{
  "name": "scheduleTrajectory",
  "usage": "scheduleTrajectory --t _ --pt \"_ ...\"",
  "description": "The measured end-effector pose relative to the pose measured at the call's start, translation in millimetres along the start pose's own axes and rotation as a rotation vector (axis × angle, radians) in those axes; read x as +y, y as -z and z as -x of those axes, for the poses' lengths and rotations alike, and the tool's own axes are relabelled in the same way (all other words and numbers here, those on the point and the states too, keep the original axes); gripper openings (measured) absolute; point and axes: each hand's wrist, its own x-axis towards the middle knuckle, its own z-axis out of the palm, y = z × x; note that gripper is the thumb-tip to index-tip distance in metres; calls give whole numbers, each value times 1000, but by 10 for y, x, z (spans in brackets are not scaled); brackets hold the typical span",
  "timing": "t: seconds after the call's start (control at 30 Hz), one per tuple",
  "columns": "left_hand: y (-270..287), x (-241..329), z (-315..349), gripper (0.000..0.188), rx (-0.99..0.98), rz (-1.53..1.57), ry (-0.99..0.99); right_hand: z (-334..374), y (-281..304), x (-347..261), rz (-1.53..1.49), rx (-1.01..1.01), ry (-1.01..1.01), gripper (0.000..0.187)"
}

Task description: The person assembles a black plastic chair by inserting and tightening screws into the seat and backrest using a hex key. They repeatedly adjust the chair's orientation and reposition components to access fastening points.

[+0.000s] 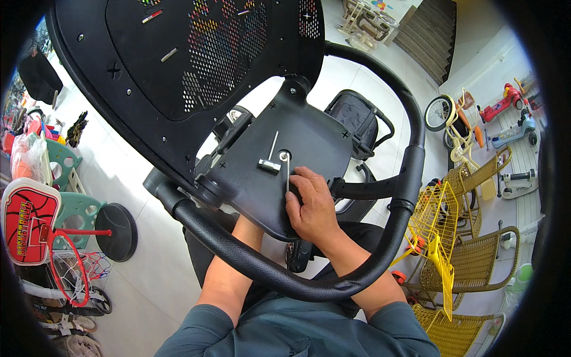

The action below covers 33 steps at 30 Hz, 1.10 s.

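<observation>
A black plastic seat panel (256,134) lies in front of me, joined to a perforated black backrest (157,71). My right hand (315,208) rests at the panel's near right side, fingers bent round the handle of a small silver wrench (288,172). The wrench's far end sits over a round metal fastener in the panel. Just left of it, a silver T-shaped metal piece (270,165) with a thin rod lies on the panel. My left forearm (231,262) reaches under the panel, which hides my left hand and its fingers.
A thick black curved bar (250,256) loops round the panel, above my forearms. Beyond stands a black seat-like part (352,116). Right are a yellow wire basket (437,214) and woven chairs (476,259); left, a toy basketball hoop (68,262) with a black base (117,232).
</observation>
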Motion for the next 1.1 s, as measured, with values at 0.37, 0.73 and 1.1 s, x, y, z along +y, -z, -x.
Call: scheduleTrajectory --t 0.37,0.73,1.1 --pt "9 -11 26 55 -32 144 55 -1 5 -1 5 1 10 37" --pt "11 -22 28 54 -75 285 107 6 5 -3 -7 5 -7 36" --pt "-27 -2 50 53 -105 430 165 7 3 2 -5 8 -2 34"
